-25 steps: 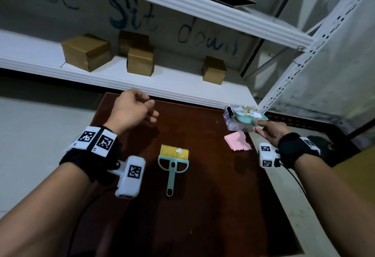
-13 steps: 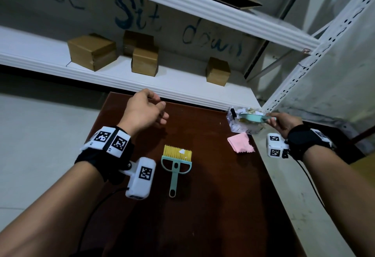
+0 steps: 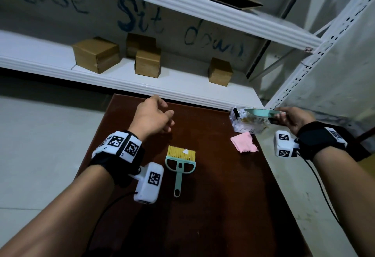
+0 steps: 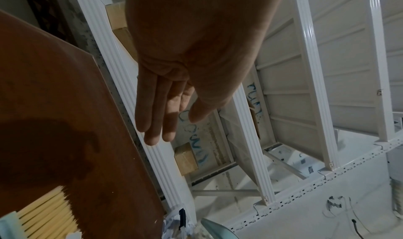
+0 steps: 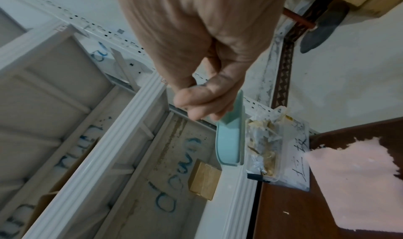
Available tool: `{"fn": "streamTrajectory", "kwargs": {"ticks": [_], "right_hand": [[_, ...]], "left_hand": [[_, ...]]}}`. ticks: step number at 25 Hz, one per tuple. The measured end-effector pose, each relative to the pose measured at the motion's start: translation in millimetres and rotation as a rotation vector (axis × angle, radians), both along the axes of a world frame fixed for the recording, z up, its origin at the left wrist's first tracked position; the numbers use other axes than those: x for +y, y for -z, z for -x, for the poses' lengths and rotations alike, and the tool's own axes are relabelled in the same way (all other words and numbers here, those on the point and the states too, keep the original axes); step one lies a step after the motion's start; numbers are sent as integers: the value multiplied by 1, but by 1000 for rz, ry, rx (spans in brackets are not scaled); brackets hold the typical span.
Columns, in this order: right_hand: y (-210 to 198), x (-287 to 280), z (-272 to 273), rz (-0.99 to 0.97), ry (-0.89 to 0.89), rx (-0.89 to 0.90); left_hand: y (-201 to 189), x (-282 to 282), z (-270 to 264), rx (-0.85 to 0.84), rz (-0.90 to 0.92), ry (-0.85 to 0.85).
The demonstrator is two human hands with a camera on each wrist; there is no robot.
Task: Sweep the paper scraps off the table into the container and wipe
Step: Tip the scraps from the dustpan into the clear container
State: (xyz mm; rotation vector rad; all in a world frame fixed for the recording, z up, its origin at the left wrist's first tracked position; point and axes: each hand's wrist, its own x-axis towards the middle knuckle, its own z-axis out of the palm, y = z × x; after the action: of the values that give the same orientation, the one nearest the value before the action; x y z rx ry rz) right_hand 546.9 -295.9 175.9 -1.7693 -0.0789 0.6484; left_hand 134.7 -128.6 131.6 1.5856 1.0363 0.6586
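My right hand (image 3: 288,117) (image 5: 202,103) grips the handle of a teal dustpan (image 3: 260,112) (image 5: 230,141), tipped on edge over a clear plastic container (image 3: 246,123) (image 5: 274,149) full of paper scraps at the table's far right corner. A pink cloth (image 3: 243,142) (image 5: 357,184) lies just in front of the container. The teal brush (image 3: 180,162) with yellow bristles lies mid-table, a white scrap on its bristles. My left hand (image 3: 156,117) (image 4: 165,104) hovers above the far left of the table, fingers relaxed, holding nothing.
The brown table (image 3: 203,216) butts against a white shelf (image 3: 172,86) carrying several cardboard boxes (image 3: 96,54). A tiny white scrap (image 5: 286,213) lies on the table near the container. A perforated white shelf post (image 3: 316,53) rises at right. Grey floor lies on both sides.
My right hand has lifted the dustpan and tipped it onto its edge over the container. My left hand stayed in about the same place above the table.
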Motion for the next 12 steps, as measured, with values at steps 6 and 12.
{"fn": "streamTrajectory", "kwargs": {"ticks": [6,12], "right_hand": [[14,-2,12,-114,122,-173],[36,-1,31,-182,236,-215]], "left_hand": [[2,3,-2,23,0,-34],[4,0,-1,36,5,-29]]}}
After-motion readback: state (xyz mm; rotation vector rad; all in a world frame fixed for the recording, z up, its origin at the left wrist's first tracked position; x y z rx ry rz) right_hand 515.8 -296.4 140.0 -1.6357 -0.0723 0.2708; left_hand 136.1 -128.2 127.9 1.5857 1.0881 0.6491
